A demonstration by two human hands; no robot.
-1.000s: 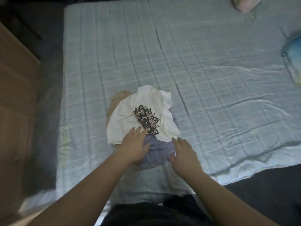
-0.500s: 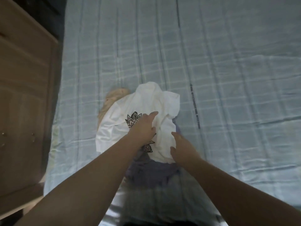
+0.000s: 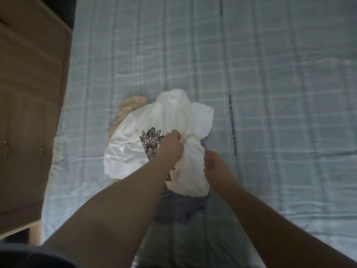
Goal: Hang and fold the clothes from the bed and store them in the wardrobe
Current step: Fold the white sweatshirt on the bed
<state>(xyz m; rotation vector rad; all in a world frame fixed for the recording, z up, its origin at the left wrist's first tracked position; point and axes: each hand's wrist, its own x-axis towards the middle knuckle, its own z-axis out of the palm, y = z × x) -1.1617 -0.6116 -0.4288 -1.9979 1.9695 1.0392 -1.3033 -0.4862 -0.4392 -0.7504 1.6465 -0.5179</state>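
The white T-shirt (image 3: 173,120) with the black mandala print (image 3: 149,140) sits crumpled on top of our little pile. It lies over a purple garment (image 3: 179,207), and a beige garment (image 3: 127,107) pokes out at its far left. Our left hand (image 3: 172,146) has a fistful of the shirt's middle bunched up, right by the print. Our right hand (image 3: 216,167) is curled onto the shirt's right edge, pinching the fabric there. Everything lies on the pale blue checked bed sheet (image 3: 270,93), with a wooden cabinet (image 3: 29,93) just off its left side.
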